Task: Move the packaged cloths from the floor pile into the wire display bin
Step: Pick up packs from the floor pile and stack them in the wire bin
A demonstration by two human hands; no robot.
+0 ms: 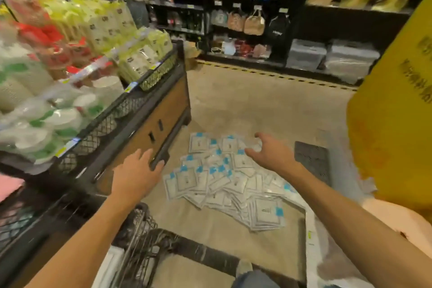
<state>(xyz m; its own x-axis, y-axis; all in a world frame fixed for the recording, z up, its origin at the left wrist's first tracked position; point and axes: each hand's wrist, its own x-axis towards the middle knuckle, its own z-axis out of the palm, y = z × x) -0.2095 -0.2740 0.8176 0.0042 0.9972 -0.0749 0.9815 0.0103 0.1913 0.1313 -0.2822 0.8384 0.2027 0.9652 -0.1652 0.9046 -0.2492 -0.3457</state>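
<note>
Wire bin [131, 236] low and left of the pile [224, 182], near for short carries. Pile spread flat on the floor, packs overlapping. Left hand [135, 170] left of the pile, fingers straight, empty. Right hand [268, 154] over its far edge, fingers loosely curled, seemingly reaching, empty.

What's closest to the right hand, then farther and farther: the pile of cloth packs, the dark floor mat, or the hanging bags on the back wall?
From the right hand:
1. Pile of cloth packs, right under the fingers and below the hand.
2. Dark floor mat, on the floor just to the hand's right.
3. Hanging bags, far across the aisle on the back wall.
</note>
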